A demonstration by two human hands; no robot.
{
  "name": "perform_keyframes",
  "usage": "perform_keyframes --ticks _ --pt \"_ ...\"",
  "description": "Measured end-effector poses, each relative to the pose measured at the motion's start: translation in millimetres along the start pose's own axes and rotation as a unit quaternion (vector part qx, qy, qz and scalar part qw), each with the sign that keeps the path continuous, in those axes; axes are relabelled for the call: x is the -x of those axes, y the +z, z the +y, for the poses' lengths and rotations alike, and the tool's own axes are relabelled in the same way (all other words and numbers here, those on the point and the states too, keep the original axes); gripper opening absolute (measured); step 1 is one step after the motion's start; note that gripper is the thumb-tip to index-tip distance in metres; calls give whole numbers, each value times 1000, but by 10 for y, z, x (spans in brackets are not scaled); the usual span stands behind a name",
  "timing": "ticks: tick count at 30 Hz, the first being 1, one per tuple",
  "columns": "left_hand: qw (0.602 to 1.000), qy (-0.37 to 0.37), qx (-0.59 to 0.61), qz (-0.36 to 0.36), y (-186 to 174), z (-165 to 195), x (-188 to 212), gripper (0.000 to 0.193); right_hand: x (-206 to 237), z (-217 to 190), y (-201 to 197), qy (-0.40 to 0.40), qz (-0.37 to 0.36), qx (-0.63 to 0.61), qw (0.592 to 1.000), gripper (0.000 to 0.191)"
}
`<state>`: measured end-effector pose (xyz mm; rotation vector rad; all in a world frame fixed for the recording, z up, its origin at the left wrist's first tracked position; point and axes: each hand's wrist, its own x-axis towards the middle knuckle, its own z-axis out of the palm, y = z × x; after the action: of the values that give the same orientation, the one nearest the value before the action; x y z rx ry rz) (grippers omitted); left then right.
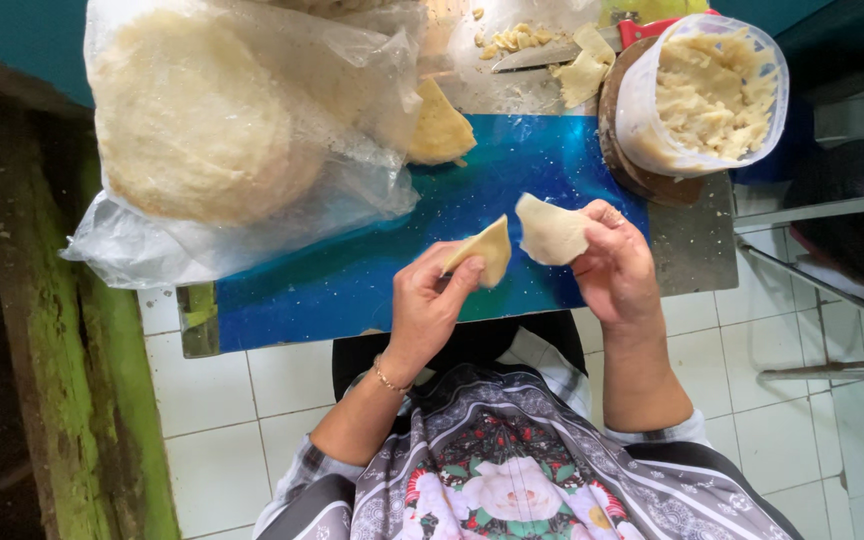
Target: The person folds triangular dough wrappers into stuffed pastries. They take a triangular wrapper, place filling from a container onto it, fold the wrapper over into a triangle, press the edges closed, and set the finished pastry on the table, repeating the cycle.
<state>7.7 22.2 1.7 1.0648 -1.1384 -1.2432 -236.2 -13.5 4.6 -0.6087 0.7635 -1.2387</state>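
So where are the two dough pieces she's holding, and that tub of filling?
Folded dough piece [490,250]: head view, middle of the wedge pinched by the left hand [430,305].
Flat dough piece [550,230]: head view, its centre, held by the right hand [617,270].
Tub of filling [712,95]: head view, on the pale filling inside.

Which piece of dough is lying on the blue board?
The folded yellow dough piece beside the plastic bag; the other two pieces are held up in the hands.

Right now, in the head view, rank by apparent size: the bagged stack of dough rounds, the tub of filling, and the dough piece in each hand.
1. Bagged stack of dough rounds.
2. Tub of filling.
3. Dough pieces in the right hand and left hand: alike, unranked.
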Motion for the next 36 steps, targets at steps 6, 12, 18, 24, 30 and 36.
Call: perform_keyframes --ticks 6,12,18,24,30,36 --pt "999 -12 21 38 -100 -21 117 23 -138 -118 -122 -64 33 16 997 10" --pt "997 -21 67 -10 -180 -6 129 23 -264 -188 188 -209 54 244 946 11" --pt "989 -31 119 -85 -265 43 136 24 -197 134 691 -268 -64 544 792 11" --pt "993 -12 50 -107 -342 123 177 22 -70 63 909 -267 -185 490 809 23" --pt "994 12 -42 -97 -302 199 174 21 105 86 930 -337 -194 627 675 31" --pt "990 41 -104 -82 -245 289 139 19 182 219 592 -286 -154 555 766 14"
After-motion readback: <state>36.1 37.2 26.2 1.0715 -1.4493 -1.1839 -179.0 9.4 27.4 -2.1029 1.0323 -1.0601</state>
